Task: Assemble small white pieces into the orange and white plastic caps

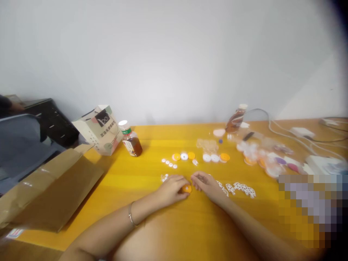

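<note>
Lower centre, my left hand (172, 189) pinches an orange disc (186, 188), which a slack grip might drop; right hand (206, 185) curled, perhaps empty, I can't tell

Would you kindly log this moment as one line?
left hand: holds small round orange disc; right hand: close to disc, grip unclear; near right hand: flat white openwork pieces; surface: yellow wooden table

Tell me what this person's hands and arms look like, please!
The left hand and right hand wear no gloves, and no sleeves show. A thin, silvery bracelet circles the left wrist; none shows on the right. It's too blurry to tell about rings.
</note>
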`<state>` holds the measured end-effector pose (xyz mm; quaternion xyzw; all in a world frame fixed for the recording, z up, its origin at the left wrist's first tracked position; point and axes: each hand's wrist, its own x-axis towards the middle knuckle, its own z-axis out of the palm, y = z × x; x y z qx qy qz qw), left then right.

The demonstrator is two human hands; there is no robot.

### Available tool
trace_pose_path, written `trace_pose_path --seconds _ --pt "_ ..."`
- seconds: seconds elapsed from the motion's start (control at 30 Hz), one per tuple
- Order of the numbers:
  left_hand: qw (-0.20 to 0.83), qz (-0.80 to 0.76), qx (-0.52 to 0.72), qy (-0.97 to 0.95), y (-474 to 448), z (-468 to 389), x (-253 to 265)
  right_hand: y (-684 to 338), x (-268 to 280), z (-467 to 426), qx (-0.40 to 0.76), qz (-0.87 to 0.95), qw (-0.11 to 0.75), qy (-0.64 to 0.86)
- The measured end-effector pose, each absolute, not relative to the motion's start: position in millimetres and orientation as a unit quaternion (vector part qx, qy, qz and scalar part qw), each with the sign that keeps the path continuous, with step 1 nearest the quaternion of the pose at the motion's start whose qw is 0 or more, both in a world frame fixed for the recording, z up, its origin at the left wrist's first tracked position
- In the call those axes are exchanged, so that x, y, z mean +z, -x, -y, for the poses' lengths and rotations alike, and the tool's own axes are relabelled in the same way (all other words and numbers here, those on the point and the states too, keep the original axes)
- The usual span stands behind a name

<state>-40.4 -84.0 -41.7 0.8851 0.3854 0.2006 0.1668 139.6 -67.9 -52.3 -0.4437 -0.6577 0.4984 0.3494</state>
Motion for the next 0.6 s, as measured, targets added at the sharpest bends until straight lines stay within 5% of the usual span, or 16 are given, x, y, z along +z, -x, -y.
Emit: trace_pose_path --seconds 0.6 --pt "0.186 -0.432 0.326 -0.82 81.9 72.1 -20.0 -139.8 -50.0 70.3 0.508 0.656 0.332 0.449"
